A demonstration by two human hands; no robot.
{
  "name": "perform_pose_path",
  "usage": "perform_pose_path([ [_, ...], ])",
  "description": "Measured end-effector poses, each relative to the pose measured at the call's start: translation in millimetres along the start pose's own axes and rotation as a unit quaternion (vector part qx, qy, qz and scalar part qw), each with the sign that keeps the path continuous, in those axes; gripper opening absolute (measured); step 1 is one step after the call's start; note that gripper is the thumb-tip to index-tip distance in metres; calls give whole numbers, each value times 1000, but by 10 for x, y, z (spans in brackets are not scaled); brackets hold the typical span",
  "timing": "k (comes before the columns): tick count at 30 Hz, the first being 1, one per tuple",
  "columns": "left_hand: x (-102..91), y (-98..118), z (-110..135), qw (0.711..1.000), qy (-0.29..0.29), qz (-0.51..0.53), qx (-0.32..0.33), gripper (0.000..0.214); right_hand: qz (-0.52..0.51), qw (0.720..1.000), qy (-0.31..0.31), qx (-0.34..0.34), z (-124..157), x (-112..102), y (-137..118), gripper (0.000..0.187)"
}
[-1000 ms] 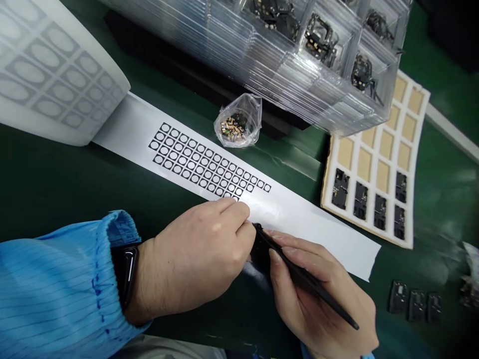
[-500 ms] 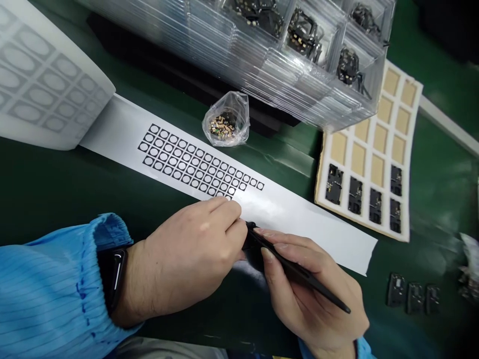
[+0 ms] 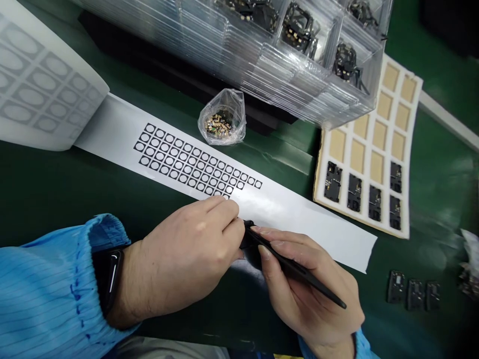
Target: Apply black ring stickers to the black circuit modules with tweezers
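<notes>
Both hands meet at near edge of white sticker strip (image 3: 299,217).
Left hand (image 3: 187,259) pinches small black part (image 3: 251,249), mostly hidden, on green mat (image 3: 45,189). Right hand (image 3: 310,294) clamps black tweezers (image 3: 295,271), tips at the part. Sticker grid (image 3: 190,167) just beyond.

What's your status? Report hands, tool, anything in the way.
Left hand pinched on small black part. Right hand grips black tweezers, tip at the part. Both at near edge of sticker strip. Parts bag stands clear beyond the strip.

Blue pinstriped left sleeve (image 3: 41,294), black smartwatch (image 3: 108,279); blue right cuff (image 3: 362,343)
</notes>
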State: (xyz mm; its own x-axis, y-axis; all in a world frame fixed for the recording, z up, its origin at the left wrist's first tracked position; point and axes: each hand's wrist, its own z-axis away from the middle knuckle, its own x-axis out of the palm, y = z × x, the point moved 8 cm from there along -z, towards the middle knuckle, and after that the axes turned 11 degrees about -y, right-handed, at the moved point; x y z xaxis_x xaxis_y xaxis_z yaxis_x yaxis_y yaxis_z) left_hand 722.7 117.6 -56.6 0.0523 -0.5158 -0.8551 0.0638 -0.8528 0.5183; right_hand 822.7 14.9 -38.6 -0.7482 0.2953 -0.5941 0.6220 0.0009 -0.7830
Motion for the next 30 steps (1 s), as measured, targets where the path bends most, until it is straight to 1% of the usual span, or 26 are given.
perform_pose_path([
  [2, 6, 0, -4, 1000, -2, 0, 1, 9, 1, 1000, 2, -5, 1, 4, -6, 38],
  [4, 6, -1, -8, 1000, -4, 1, 2, 9, -5, 1000, 8, 5, 10, -1, 17, 36],
  [9, -29, 15, -9, 1000, 4, -5, 11, 10, -65, 993, 58, 78, 35, -59, 177, 29],
  [11, -35, 15, -10, 1000, 6, -9, 11, 10, -87, 989, 66, 97, 32, -64, 222, 26],
  [15, -30, 0, -4, 1000, 7, -5, 3, 7, -102, 986, 58, 120, 21, -48, 270, 23],
  [20, -10, -16, 16, 1000, -4, 11, -11, 6, -82, 988, 42, 123, 27, -31, 282, 26],
  [23, -4, -22, 19, 1000, -7, 18, -15, 7, -89, 987, 41, 129, 38, -33, 298, 26],
  [30, 5, -44, 19, 999, -9, 26, -18, 5, -98, 984, 33, 146, 31, -39, 330, 23],
])
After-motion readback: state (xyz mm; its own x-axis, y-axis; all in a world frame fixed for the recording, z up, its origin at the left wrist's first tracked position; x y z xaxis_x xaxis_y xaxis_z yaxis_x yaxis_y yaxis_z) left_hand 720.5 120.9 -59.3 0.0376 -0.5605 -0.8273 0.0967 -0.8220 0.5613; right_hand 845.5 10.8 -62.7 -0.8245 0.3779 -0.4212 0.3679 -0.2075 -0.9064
